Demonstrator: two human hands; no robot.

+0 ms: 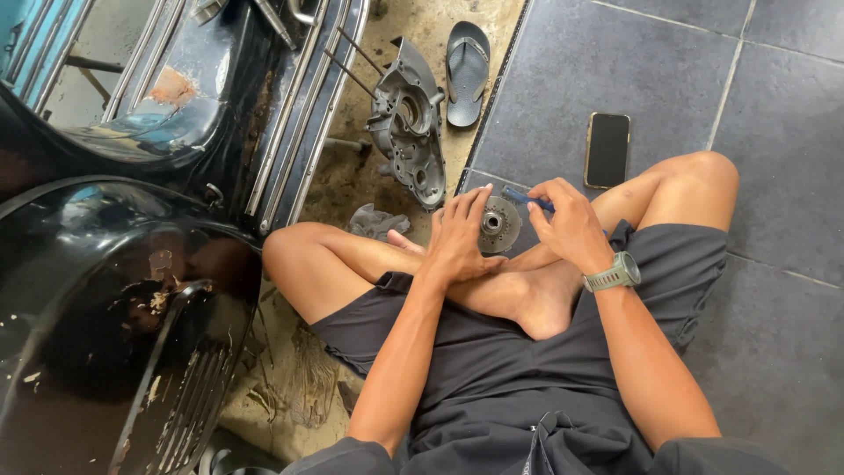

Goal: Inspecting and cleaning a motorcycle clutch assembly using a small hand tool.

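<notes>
**Small round part, loose footing, tool near the fingertips**

Head view: the person sits cross-legged on the tiled floor (pixel 774 158). The left hand (pixel 457 242) lies with fingers spread wide over the round metal hub (pixel 499 224), steadying it just beyond the crossed ankles. The right hand (pixel 567 224) is closed on a blue-handled tool (pixel 527 199) whose tip I cannot see. My judgement: held flat rather than gripped, the hub could turn or skid, and a slipping tool would strike the left fingertips. The phone (pixel 607 149) lies near, an engine casing (pixel 406 123) beside the black scooter (pixel 114 290).
</notes>
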